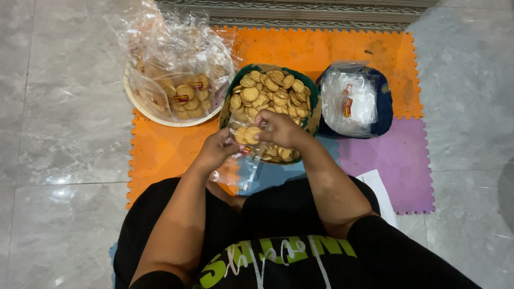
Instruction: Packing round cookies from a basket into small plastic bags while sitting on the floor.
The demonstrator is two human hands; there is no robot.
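Observation:
My left hand (215,150) holds a small clear plastic bag (239,160) open at its mouth. My right hand (282,129) pinches round golden biscuits (247,134) at the bag's opening. Both hands hover over the near rim of a green-lined woven basket (312,119) heaped with loose round biscuits (270,91). The lower part of the bag hangs down over my lap.
A white bowl (140,104) at the left holds filled clear packets of biscuits (184,96). A dark blue container (384,104) at the right holds empty clear bags (348,99). Orange (160,147), blue and purple (399,160) foam mats lie on grey tile; white paper (381,194) lies beside my knee.

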